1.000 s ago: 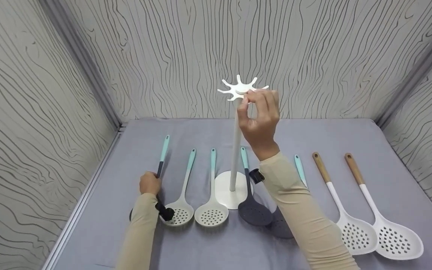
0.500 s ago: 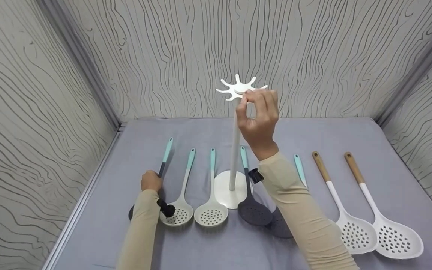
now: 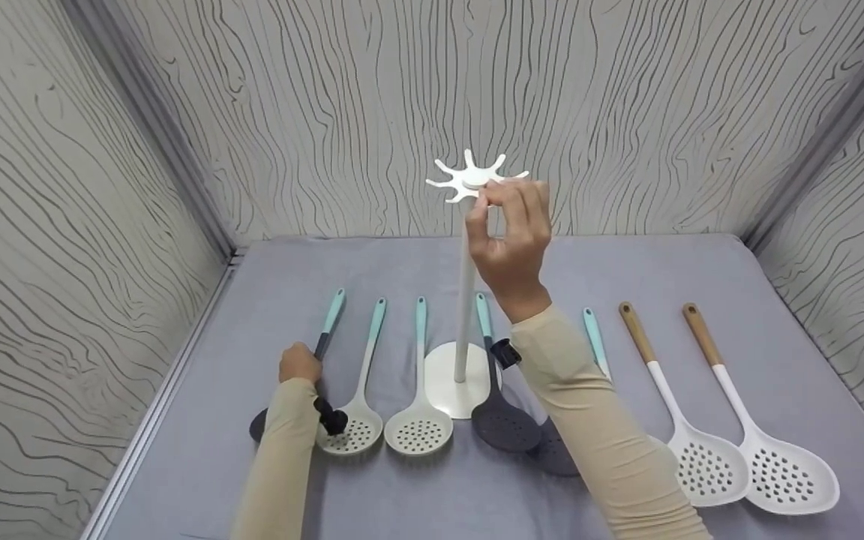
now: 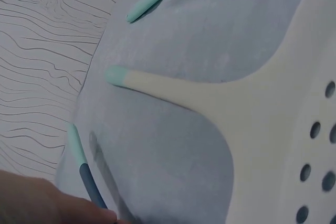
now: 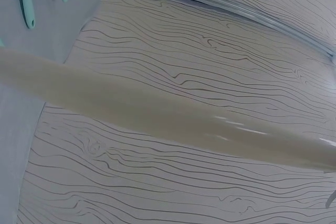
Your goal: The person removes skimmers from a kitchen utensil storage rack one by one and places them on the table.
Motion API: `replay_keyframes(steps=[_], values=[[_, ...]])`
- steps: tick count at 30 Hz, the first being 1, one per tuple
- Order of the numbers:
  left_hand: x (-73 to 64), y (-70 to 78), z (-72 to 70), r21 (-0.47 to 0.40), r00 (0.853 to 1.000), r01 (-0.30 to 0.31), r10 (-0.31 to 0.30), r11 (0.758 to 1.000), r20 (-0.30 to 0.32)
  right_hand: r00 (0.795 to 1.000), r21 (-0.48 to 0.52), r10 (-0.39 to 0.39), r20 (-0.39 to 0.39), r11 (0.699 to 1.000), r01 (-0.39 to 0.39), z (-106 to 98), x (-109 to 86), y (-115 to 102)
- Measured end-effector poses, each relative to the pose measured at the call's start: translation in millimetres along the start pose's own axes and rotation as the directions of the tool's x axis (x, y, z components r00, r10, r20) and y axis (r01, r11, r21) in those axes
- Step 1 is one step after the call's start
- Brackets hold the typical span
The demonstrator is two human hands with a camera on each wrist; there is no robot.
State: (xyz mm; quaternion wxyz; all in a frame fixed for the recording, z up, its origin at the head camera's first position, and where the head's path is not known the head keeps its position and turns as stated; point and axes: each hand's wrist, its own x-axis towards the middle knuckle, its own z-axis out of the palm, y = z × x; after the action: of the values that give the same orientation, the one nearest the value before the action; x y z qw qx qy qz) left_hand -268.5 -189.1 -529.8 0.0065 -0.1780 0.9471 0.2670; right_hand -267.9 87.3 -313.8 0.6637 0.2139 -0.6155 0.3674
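In the head view my left hand (image 3: 301, 364) grips the dark shaft of a skimmer (image 3: 333, 311) with a teal handle end. Its dark bowl is mostly hidden behind my forearm. The left wrist view catches part of that hand (image 4: 42, 203) and the same skimmer (image 4: 79, 153), its handle raised off the cloth. My right hand (image 3: 513, 247) is up at the top of a white utensil stand (image 3: 465, 300), thumb and fingertips pinching near the hub of its hook ring (image 3: 468, 171). The pinched part is covered by the fingers. Across the right wrist view runs the stand's pole (image 5: 168, 111).
Two pale skimmers (image 3: 351, 431) (image 3: 418, 433) lie right of my left hand. A dark skimmer (image 3: 507, 426) lies by the stand's round base (image 3: 439, 382), another (image 3: 554, 452) partly under my right arm. Two white skimmers (image 3: 709, 465) (image 3: 792, 476) with wooden handles overlap at right.
The handle end of the skimmer in my left hand has dipped and swung slightly right. My right hand stays at the stand's top. The whole head view has shifted a little.
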Motion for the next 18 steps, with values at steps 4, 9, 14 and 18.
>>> replay_keyframes(steps=[4, 9, 14, 18], values=[[1.2, -0.8, 1.4, 0.032, 1.0, -0.006, 0.006, 0.999, -0.001, 1.0, -0.001, 0.002, -0.001, 1.0, -0.002, 0.5, -0.2, 0.2], [5.1, -3.6, 7.0, 0.074, 1.0, 0.002, -0.002, 0.997, -0.009, 1.0, 0.0, 0.006, 0.0, 1.0, -0.006, 1.0, -0.3, -0.6], [8.3, -3.6, 12.2, 0.088, 0.999, 0.035, -0.033, 0.996, -0.023, 1.0, -0.013, 0.007, 0.005, 1.0, -0.007, 0.9, -1.0, -0.2], [8.0, -1.6, 13.0, 0.1, 0.999, 0.048, -0.045, 0.994, -0.029, 1.0, -0.021, 0.002, 0.006, 1.0, -0.001, 0.3, -0.6, 0.3]])
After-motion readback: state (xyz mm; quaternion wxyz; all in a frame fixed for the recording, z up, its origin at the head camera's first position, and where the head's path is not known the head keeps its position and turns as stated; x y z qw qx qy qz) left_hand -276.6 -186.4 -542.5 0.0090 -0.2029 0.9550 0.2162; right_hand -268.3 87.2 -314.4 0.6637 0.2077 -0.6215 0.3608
